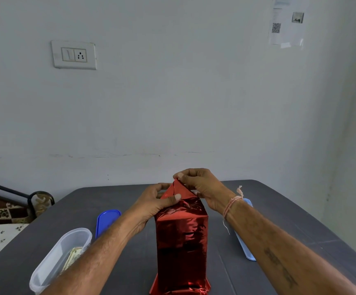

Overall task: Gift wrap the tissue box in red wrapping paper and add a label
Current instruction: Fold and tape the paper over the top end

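The tissue box (pixel 182 241), covered in shiny red wrapping paper, stands on end in the middle of the dark grey table (pixel 279 220). At its top end the paper is folded into a triangular flap (pixel 178 191) that points up. My left hand (pixel 157 201) holds the box's upper left side, its thumb pressing the flap's base. My right hand (pixel 198 184) pinches the flap's tip from the right. No label is visible.
A clear plastic container (pixel 57 258) with paper inside lies at the front left, its blue lid (pixel 106 221) behind it. A light blue flat tray (pixel 245 245) lies to the right, partly hidden by my right forearm. A wall rises behind the table.
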Motion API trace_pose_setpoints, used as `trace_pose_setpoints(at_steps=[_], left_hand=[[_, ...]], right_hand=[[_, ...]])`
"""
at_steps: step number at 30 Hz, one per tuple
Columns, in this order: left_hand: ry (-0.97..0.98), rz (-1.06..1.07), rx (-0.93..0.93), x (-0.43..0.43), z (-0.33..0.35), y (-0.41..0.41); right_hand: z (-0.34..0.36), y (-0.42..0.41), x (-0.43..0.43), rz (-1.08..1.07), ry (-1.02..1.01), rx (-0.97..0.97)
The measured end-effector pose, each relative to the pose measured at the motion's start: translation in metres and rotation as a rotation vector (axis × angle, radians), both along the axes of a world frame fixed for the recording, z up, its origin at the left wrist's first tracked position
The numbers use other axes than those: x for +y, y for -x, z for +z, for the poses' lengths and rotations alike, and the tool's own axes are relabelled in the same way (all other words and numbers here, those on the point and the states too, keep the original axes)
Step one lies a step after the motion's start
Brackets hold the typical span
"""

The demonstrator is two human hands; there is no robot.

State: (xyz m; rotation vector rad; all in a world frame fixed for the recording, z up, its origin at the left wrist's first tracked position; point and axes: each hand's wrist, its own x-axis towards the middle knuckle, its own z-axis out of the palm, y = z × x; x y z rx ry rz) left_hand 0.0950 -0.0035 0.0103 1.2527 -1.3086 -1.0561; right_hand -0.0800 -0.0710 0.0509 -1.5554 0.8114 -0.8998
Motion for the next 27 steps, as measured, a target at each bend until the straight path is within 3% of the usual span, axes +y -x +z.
trace_pose_setpoints(at_steps=[14,27], left_hand=[[0.053,0.07,0.11,0.002,-0.003,-0.001],[0.143,0.19,0.035,-0.005,0.018,0.005]], right_hand=[[-0.004,0.004,0.001,-0.004,0.006,-0.025],[-0.008,0.008,0.004,0.034,-0.029,-0.061]])
